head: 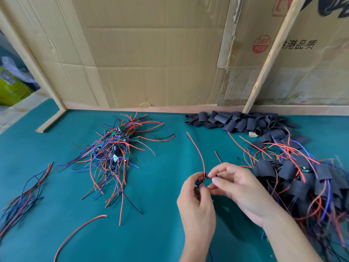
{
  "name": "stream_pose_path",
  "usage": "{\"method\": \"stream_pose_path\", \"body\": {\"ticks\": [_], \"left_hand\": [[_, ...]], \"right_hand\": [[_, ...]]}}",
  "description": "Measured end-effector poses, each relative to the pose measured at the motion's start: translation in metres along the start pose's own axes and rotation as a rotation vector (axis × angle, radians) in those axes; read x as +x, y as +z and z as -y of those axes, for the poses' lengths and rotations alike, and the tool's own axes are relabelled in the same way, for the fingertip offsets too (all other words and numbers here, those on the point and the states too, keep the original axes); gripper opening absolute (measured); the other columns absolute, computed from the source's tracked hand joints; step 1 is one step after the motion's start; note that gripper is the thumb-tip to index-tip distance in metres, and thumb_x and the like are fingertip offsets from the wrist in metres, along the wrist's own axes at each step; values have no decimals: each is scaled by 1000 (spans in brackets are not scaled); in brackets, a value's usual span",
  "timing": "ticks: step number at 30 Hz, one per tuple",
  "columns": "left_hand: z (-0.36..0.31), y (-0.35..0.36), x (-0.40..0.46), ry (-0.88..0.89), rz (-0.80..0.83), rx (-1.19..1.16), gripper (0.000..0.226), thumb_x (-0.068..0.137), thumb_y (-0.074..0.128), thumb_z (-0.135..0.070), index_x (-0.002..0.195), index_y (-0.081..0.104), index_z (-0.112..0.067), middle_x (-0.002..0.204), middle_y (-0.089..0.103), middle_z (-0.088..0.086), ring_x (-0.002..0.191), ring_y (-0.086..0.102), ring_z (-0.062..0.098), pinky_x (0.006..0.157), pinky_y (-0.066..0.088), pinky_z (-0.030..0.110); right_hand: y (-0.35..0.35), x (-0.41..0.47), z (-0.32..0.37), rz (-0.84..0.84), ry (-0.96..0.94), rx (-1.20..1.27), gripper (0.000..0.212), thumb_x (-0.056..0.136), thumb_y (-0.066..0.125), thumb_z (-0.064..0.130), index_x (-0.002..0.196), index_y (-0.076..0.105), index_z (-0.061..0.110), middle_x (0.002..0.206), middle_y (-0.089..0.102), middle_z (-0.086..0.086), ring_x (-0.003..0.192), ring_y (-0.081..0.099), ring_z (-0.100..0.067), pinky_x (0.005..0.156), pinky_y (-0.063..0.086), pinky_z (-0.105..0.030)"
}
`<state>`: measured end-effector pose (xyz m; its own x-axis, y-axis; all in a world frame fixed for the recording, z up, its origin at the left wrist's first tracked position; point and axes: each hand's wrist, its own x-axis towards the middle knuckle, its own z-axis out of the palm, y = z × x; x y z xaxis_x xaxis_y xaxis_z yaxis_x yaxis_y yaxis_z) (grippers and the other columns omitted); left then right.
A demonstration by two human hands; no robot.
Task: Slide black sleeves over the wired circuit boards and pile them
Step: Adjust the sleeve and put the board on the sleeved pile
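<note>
Wired circuit board point(198, 184) is pinched in the left hand point(196, 208), fingers curled round it, low and right of centre above the teal worktop point(160, 186). Its red wire point(197, 150) is seen arcing up and away from the grip, toward the cardboard wall. A black sleeve point(208, 175) is pinched between thumb and fingertips of the right hand point(243, 191), right up against the board's wire end; how far it's slid on can't really be told, the fingers cover most of it.

Bare boards point(115, 146) with red, blue and black leads are heaped in a tangle to the left of the hands, well apart from them. Empty sleeves point(238, 121) are piled along the back edge on the right, at the foot of a slanted wooden batten point(272, 53). Sleeved boards point(294, 178) are stacked in a big pile just beside the right hand, wires sticking out everywhere.

Loose wires point(24, 193) are bunched at the far left edge, and a single red wire point(79, 233) is left lying on its own near the front. Flattened cardboard point(151, 53) is propped up as a backdrop behind it all.
</note>
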<state>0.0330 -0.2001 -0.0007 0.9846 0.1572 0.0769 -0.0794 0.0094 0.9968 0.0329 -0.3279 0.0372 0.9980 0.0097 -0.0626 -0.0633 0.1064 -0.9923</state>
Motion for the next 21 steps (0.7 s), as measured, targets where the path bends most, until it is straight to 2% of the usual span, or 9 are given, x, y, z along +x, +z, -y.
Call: {"method": "stream_pose_path", "body": {"ticks": [2, 6, 12, 15, 17, 21], "left_hand": [[0, 0, -1, -4, -4, 21, 39, 95, 55, -2, 96, 72, -38, 86, 72, -10, 74, 65, 20, 75, 57, 48], [0, -1, 0, 16, -26, 48, 36, 97, 59, -6, 96, 72, -40, 91, 72, -11, 83, 68, 14, 81, 56, 46], [4, -3, -1, 31, -15, 89, 38, 94, 61, -3, 89, 71, -40, 85, 69, -11, 76, 62, 11, 74, 54, 37], [5, -4, 0, 14, -4, 69, 40, 94, 60, -1, 86, 71, -39, 80, 69, -8, 72, 62, 13, 71, 55, 40], [4, -5, -1, 13, 12, 55, 40, 94, 59, -1, 86, 71, -38, 80, 69, -7, 73, 63, 17, 72, 56, 45], [4, -7, -1, 13, 39, 42, 37, 94, 56, -1, 86, 72, -33, 82, 70, -5, 77, 66, 21, 76, 57, 50]], "right_hand": [[-3, -6, -3, 11, 25, 59, 21, 99, 59, -4, 104, 75, 9, 98, 72, -18, 90, 73, -31, 84, 60, -35], [-6, -12, -4, 109, 29, 77, 30, 98, 64, 0, 122, 73, 15, 108, 73, -27, 97, 74, -37, 87, 59, -36], [4, -12, -7, -2, -17, -185, 41, 97, 68, 2, 116, 74, 38, 90, 79, -15, 73, 74, -29, 63, 59, -31], [7, -12, -10, -44, -42, -197, 39, 94, 73, 6, 119, 69, 35, 89, 79, -13, 70, 74, -27, 62, 57, -30], [7, -11, -12, -77, -23, -162, 41, 86, 78, 15, 122, 68, 30, 89, 79, -13, 72, 74, -27, 64, 57, -29], [5, -10, -16, -120, 7, -149, 45, 72, 83, 29, 116, 74, 22, 96, 79, -10, 82, 76, -29, 69, 58, -29]]}}
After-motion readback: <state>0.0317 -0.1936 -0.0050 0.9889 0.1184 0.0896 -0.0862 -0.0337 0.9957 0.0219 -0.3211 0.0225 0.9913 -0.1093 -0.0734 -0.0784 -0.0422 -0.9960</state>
